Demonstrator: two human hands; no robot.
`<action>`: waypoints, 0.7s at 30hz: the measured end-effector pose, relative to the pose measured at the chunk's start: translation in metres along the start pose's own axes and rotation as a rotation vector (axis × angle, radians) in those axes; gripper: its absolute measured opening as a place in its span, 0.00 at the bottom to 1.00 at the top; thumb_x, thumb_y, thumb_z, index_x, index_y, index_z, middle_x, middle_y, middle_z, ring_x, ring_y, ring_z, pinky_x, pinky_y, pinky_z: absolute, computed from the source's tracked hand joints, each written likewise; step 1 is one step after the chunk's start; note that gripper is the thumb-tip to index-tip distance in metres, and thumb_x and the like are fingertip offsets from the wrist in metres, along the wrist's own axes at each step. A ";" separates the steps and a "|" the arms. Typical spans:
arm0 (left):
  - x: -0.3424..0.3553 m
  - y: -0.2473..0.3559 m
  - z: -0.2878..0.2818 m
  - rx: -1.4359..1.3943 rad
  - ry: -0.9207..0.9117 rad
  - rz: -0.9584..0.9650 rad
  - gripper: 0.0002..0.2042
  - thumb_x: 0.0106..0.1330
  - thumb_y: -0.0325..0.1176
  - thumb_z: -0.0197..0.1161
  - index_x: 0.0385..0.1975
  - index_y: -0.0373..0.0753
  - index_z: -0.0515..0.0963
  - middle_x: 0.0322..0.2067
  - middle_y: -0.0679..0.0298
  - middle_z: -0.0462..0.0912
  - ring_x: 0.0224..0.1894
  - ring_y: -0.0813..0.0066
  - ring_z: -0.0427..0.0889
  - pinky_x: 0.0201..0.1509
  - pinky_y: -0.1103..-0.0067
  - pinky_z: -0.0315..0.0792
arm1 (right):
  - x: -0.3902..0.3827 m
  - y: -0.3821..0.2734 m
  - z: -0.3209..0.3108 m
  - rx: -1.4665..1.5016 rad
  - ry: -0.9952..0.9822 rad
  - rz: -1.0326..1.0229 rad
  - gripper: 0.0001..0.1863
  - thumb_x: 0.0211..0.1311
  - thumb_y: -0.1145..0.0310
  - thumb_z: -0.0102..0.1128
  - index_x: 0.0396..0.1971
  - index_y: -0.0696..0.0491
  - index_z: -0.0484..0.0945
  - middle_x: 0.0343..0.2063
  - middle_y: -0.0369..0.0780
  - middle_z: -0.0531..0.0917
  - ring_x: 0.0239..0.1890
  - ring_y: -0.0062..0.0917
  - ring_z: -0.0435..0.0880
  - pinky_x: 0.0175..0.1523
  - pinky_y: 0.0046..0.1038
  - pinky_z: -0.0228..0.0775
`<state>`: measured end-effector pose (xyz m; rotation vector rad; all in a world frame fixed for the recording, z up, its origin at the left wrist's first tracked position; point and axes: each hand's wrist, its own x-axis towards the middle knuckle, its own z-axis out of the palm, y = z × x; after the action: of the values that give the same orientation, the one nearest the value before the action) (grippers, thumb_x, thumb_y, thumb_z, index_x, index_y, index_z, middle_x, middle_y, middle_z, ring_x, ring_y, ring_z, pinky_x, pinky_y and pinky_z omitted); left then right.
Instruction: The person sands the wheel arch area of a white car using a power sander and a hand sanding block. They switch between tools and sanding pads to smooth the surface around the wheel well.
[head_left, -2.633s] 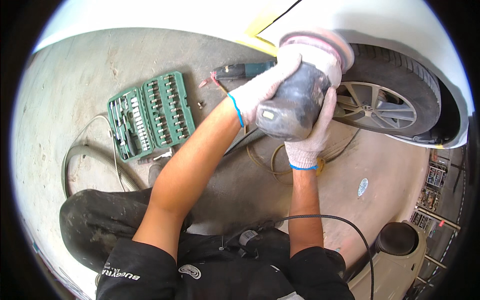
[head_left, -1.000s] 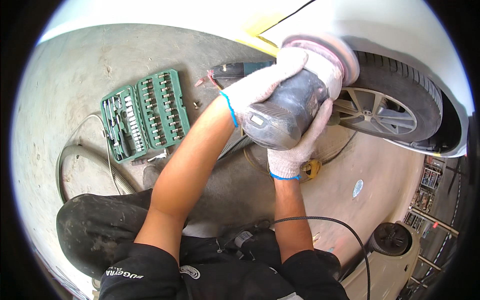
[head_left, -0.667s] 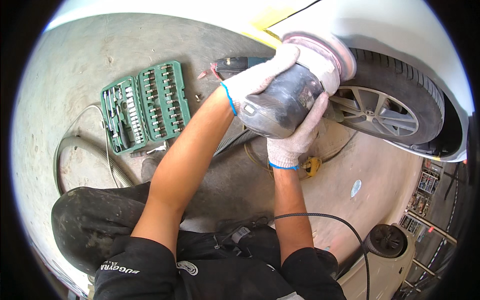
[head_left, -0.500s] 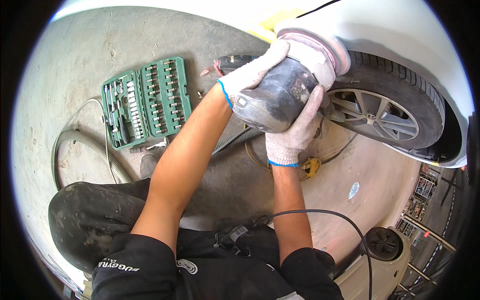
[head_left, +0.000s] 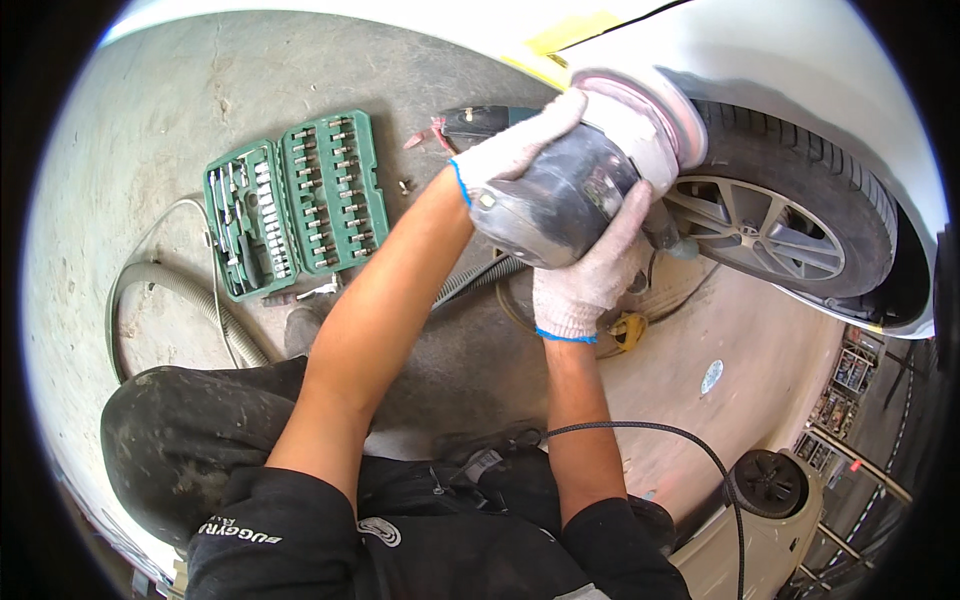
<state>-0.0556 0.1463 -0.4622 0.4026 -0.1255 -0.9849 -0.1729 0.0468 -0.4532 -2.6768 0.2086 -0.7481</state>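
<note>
Both my hands wear white knit gloves with blue cuffs and grip a dusty dark orbital sander (head_left: 560, 190). My left hand (head_left: 525, 138) wraps its upper left side, fingers toward the head. From below and to the right, my right hand (head_left: 597, 272) clasps the body. The sander's round pinkish pad (head_left: 690, 125) is at the white car body panel (head_left: 790, 60), just above the wheel arch; whether it presses flat there is hidden by the tool. A grey sanded patch shows on the panel, with yellow masking tape (head_left: 575, 33) to its left.
Right of the sander is the car's wheel (head_left: 750, 235). On the concrete floor lie an open green socket set case (head_left: 381, 215), a grey ribbed hose (head_left: 180, 280) and a yellow plug-like piece (head_left: 628, 330). A black cable (head_left: 640, 424) arcs past my right arm. Another car (head_left: 750, 540) stands lower right.
The sander has shifted slightly right and down along the panel, with both hands still around it. More of the yellow tape and the dark tool behind my left hand shows now.
</note>
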 end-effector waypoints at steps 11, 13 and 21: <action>-0.001 0.001 -0.004 -0.112 -0.071 -0.006 0.37 0.67 0.64 0.49 0.63 0.37 0.67 0.56 0.53 0.77 0.56 0.60 0.78 0.62 0.65 0.72 | 0.012 -0.008 -0.016 -0.102 -0.095 -0.046 0.63 0.38 0.60 0.81 0.72 0.56 0.45 0.54 0.60 0.73 0.54 0.56 0.74 0.57 0.49 0.66; 0.003 -0.002 -0.003 -0.030 -0.030 -0.009 0.34 0.68 0.60 0.52 0.63 0.36 0.67 0.56 0.53 0.76 0.56 0.61 0.78 0.62 0.66 0.72 | 0.006 -0.003 -0.014 -0.094 -0.054 -0.023 0.63 0.39 0.59 0.80 0.72 0.56 0.45 0.54 0.60 0.73 0.54 0.57 0.74 0.57 0.49 0.67; -0.005 0.002 -0.013 -0.003 -0.093 0.080 0.31 0.67 0.50 0.60 0.62 0.31 0.67 0.57 0.49 0.76 0.57 0.59 0.77 0.63 0.66 0.71 | 0.018 0.019 0.000 -0.074 0.030 -0.281 0.60 0.43 0.59 0.78 0.70 0.61 0.45 0.49 0.60 0.76 0.46 0.54 0.78 0.53 0.48 0.68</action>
<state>-0.0531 0.1546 -0.4730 0.3467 -0.2230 -0.9251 -0.1586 0.0249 -0.4521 -2.8001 -0.1394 -0.8790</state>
